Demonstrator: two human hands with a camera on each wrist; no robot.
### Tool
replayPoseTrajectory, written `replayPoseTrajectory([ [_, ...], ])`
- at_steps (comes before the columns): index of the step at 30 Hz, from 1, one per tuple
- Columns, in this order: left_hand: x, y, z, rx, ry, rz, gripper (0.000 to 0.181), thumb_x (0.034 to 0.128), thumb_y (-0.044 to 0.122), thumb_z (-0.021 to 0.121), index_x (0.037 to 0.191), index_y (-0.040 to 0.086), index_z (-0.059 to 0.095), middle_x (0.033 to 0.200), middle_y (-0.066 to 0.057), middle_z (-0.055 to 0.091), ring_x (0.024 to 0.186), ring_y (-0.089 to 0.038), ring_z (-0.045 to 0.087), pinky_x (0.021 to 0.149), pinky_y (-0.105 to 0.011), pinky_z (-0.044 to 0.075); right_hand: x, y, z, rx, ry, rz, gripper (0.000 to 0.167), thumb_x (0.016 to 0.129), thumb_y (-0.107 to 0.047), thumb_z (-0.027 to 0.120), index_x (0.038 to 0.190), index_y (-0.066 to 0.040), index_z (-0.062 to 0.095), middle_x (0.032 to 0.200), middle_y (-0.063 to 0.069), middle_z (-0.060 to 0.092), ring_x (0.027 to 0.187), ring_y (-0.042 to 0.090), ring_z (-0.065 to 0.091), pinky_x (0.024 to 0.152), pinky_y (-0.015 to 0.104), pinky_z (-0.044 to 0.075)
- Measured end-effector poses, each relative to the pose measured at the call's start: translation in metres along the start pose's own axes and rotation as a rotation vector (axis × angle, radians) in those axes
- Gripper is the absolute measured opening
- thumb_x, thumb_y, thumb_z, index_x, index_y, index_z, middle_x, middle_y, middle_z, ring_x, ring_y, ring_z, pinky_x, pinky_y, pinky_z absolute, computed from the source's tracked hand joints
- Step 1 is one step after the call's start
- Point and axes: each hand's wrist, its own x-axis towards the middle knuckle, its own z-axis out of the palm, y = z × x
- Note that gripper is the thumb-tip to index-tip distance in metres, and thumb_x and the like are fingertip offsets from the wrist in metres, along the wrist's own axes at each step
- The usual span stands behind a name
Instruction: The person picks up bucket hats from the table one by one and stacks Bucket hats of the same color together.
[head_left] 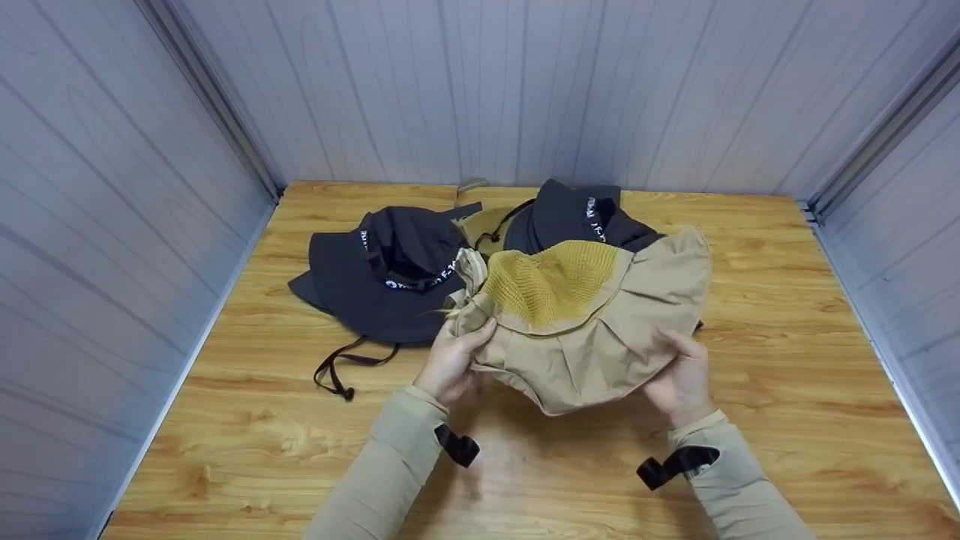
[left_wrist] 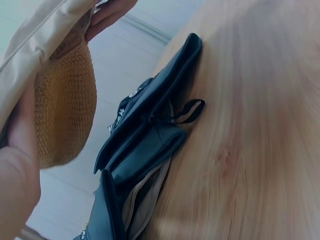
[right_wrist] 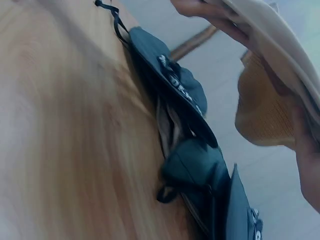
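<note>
Pale walls [head_left: 487,90] with narrow vertical grooves stand around a worktop [head_left: 787,337] of yellowish wood pattern, with brown streaks and a soft shine. Above the worktop, near its middle, a tan hat [head_left: 600,352] is held up in the air. Its wide brim is of smooth, thin cloth, bent into soft folds and with a wavy edge. Its crown [head_left: 551,285] is of mustard-coloured mesh with a coarse, knitted look, a little sunken. At its left end there is a pale, gathered strip [head_left: 471,270]. In the left wrist view, a small label [left_wrist: 65,46] shows inside the hat, but its letters are not readable for me.

The hat lies between both hands. The grip of the left hand [head_left: 454,360] pinches the brim at the left end, with the thumb on top. The grip of the right hand [head_left: 682,375] holds the brim at the opposite side, also with the thumb above and fingers beneath.

Behind the hat, on the worktop, rest a dark hat [head_left: 349,292] at left and another dark hat [head_left: 551,217] at right, partly covered from view. Both carry bands with white letters. From the left one, a thin black cord [head_left: 330,367] makes a loop on the wood. Beige sleeves [head_left: 401,439] with black straps [head_left: 457,446] cover the forearms.
</note>
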Motion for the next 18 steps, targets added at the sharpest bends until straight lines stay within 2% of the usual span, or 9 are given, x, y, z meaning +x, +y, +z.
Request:
replayPoseTrajectory([
  [2, -0.001, 0.000, -0.003, 0.017, -0.026, -0.001, 0.019, 0.0963, -0.004, 0.052, 0.115, 0.001, 0.053, 0.087, -0.001, 0.067, 0.073, -0.010, 0.067, 0.067, -0.022, 0.058, 0.002, -0.007, 0.000, -0.052, 0.093, -0.036, 0.029, 0.102, -0.004, 0.040, 0.088, -0.002, 0.066, 0.088, 0.007, 0.071, 0.083, 0.020, 0.067, 0.080, 0.030, 0.055],
  [5, -0.002, 0.000, -0.007, 0.033, -0.066, -0.006, 0.028, 0.0956, -0.004, 0.053, 0.123, -0.001, 0.052, 0.093, -0.002, 0.068, 0.079, -0.010, 0.067, 0.071, -0.022, 0.058, 0.004, -0.018, -0.001, -0.099, 0.200, -0.079, 0.034, 0.103, -0.007, 0.042, 0.083, -0.004, 0.069, 0.082, 0.005, 0.070, 0.077, 0.018, 0.067, 0.073, 0.028, 0.056],
  [8, -0.004, 0.001, -0.010, 0.051, -0.081, -0.016, 0.036, 0.0950, -0.005, 0.054, 0.131, -0.004, 0.048, 0.097, -0.001, 0.068, 0.084, -0.010, 0.068, 0.075, -0.023, 0.058, 0.005, -0.028, -0.004, -0.118, 0.235, -0.071, 0.038, 0.105, -0.010, 0.040, 0.079, -0.003, 0.068, 0.079, 0.005, 0.069, 0.076, 0.018, 0.066, 0.072, 0.027, 0.055],
  [10, -0.005, 0.001, -0.011, 0.078, -0.083, -0.026, 0.037, 0.0944, -0.004, 0.055, 0.131, -0.004, 0.049, 0.098, -0.001, 0.070, 0.085, -0.011, 0.068, 0.077, -0.024, 0.058, 0.006, -0.033, -0.005, -0.119, 0.246, -0.075, 0.040, 0.105, -0.012, 0.039, 0.078, -0.003, 0.067, 0.079, 0.005, 0.068, 0.075, 0.019, 0.065, 0.073, 0.028, 0.055],
  [12, -0.005, 0.001, -0.012, 0.114, -0.091, -0.029, 0.036, 0.0938, -0.003, 0.057, 0.129, -0.005, 0.052, 0.096, 0.000, 0.070, 0.085, -0.010, 0.068, 0.077, -0.023, 0.058, 0.006, -0.037, -0.007, -0.109, 0.225, -0.087, 0.037, 0.106, -0.012, 0.038, 0.083, -0.003, 0.066, 0.085, 0.006, 0.068, 0.079, 0.020, 0.065, 0.076, 0.029, 0.055],
  [14, -0.005, 0.001, -0.013, 0.144, -0.098, -0.033, 0.032, 0.0930, -0.001, 0.058, 0.124, -0.003, 0.055, 0.093, 0.001, 0.071, 0.082, -0.010, 0.068, 0.075, -0.023, 0.057, 0.006, -0.039, -0.009, -0.085, 0.172, -0.108, 0.034, 0.106, -0.012, 0.037, 0.093, -0.001, 0.067, 0.096, 0.009, 0.071, 0.087, 0.021, 0.066, 0.081, 0.030, 0.055],
  [16, -0.005, 0.001, -0.014, 0.159, -0.108, -0.033, 0.030, 0.0923, -0.001, 0.059, 0.122, -0.001, 0.057, 0.091, 0.002, 0.071, 0.081, -0.010, 0.068, 0.074, -0.023, 0.057, 0.006, -0.040, -0.012, -0.043, 0.063, -0.121, 0.032, 0.107, -0.012, 0.033, 0.111, -0.002, 0.064, 0.113, 0.014, 0.071, 0.103, 0.025, 0.066, 0.091, 0.033, 0.054],
  [18, -0.005, 0.002, -0.015, 0.164, -0.107, -0.033, 0.030, 0.0918, -0.001, 0.059, 0.122, 0.000, 0.058, 0.092, 0.002, 0.071, 0.082, -0.010, 0.068, 0.075, -0.023, 0.057, 0.007, -0.041, -0.015, 0.012, -0.059, -0.115, 0.034, 0.108, -0.012, 0.027, 0.127, -0.005, 0.055, 0.130, 0.022, 0.063, 0.120, 0.030, 0.061, 0.100, 0.038, 0.050],
])
